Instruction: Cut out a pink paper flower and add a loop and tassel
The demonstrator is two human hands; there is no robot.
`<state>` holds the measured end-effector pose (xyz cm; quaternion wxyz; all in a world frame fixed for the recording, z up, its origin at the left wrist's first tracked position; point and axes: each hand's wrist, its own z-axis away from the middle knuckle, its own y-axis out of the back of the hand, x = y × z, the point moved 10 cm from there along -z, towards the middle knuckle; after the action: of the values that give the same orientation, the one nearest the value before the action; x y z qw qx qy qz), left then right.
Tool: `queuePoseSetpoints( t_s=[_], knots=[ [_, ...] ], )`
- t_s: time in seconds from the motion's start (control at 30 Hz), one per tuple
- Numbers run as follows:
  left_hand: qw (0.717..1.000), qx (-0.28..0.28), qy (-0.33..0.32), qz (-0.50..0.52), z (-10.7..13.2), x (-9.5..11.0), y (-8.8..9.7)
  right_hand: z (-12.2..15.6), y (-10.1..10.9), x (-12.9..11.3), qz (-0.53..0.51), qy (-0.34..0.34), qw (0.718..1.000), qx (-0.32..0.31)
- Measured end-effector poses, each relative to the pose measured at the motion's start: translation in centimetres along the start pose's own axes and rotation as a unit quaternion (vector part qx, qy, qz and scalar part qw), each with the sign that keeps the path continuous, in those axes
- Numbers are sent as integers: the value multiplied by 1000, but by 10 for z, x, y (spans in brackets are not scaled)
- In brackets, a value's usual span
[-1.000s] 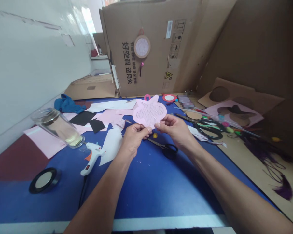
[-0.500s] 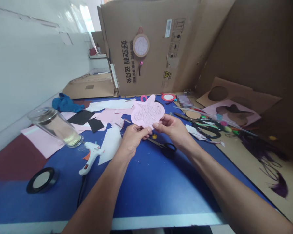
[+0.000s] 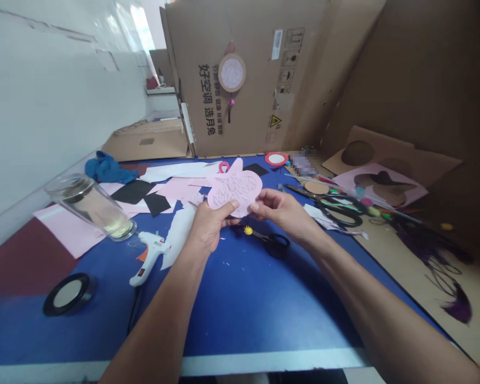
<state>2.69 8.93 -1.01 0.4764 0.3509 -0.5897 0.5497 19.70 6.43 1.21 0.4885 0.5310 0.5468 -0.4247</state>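
Observation:
A pink paper cutout (image 3: 240,186) with line drawing on its face is held up over the blue table. My left hand (image 3: 208,221) is closed on its lower left edge, thumb on the front and fingers behind. At the lower right edge, my right hand (image 3: 278,207) pinches the same cutout between thumb and fingers. Below the cutout a small yellow bead or bell (image 3: 248,230) shows, and what joins it to the paper is hard to see. Black-handled scissors (image 3: 275,242) lie on the table beneath my hands.
A white glue gun (image 3: 150,250), a lidded glass jar (image 3: 100,208) and a black tape roll (image 3: 66,294) are on the left. Larger scissors (image 3: 340,208) lie on the right by pink paper (image 3: 378,184). A cardboard box (image 3: 264,101) stands behind.
The cutout has shifted left and tilted slightly. My left hand has moved left, with its thumb further onto the paper. The yellow piece shows more clearly.

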Motion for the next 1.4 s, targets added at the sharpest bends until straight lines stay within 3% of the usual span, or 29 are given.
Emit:
queuePoseSetpoints(
  t_s=[0.1, 0.23, 0.4, 0.53, 0.67, 0.83, 1.0, 1.13, 1.2, 1.3, 1.4],
  knots=[
    [1000, 18, -16, 8, -2, 8, 8, 7, 22, -7, 204, 10, 979, 11],
    [999, 28, -35, 25, -5, 18, 18, 26, 21, -3, 477, -15, 875, -81],
    [996, 40, -54, 54, -7, 25, 27, 47, -8, 9, 610, -68, 768, -184],
    [993, 44, -63, 86, -7, 29, 31, 45, -15, 13, 658, -88, 724, -187],
    [989, 57, -69, 119, -5, 33, 34, 42, -11, 19, 644, -107, 735, -185],
    [983, 69, -73, 154, -6, 34, 38, 38, -14, 17, 636, -81, 751, -161],
    [977, 96, -77, 173, -7, 35, 45, 34, -16, 10, 548, -87, 821, -135],
    [973, 111, -79, 184, -5, 37, 49, 33, -20, 16, 340, -110, 922, -149],
    [972, 117, -80, 190, -5, 37, 51, 34, -24, 23, 195, -148, 956, -164],
    [967, 122, -76, 209, -6, 35, 53, 32, -24, 28, 30, -198, 969, -141],
    [963, 128, -63, 229, -6, 33, 54, 27, -21, 24, -70, -201, 971, -106]
  ],
)
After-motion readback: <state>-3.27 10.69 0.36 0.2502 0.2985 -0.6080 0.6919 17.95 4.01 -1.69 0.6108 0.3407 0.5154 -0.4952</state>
